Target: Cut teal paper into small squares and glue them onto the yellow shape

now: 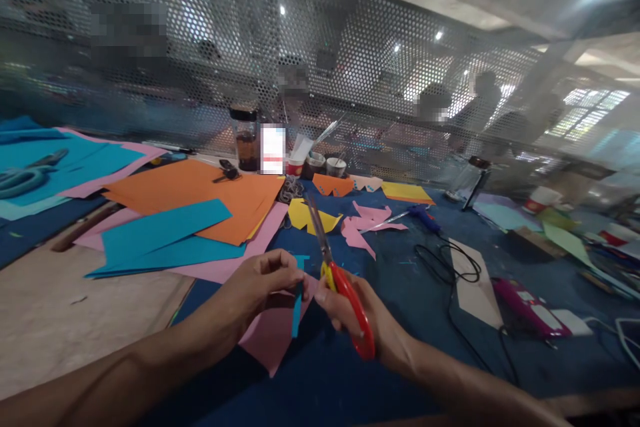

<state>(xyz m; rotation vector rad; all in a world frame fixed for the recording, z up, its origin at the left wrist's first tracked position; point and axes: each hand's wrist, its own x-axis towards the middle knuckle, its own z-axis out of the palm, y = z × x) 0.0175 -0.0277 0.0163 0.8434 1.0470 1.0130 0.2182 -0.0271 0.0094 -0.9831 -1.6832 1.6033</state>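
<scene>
Between the fingertips of my left hand point(280, 278) is a narrow blue paper strip point(297, 313), with a short crosswise end above the fingers. My right hand point(350, 303) grips scissors point(356, 310) with red and yellow handles. Their blades point up and away, nearly together, just right of the strip and apart from it. Below my left hand lies a pink paper piece point(273, 340). Beyond the blades are a yellow paper cutout point(300, 215) and a pink pinwheel-like cutout point(367, 223).
Orange sheets point(200, 190) and folded blue paper point(165, 233) lie at left, near grey-blue scissors point(25, 177). A glue gun point(425, 218) with a looping black cord is at right, near a magenta case point(530, 307). A jar point(247, 140) and cups stand before a perforated metal screen point(350, 67).
</scene>
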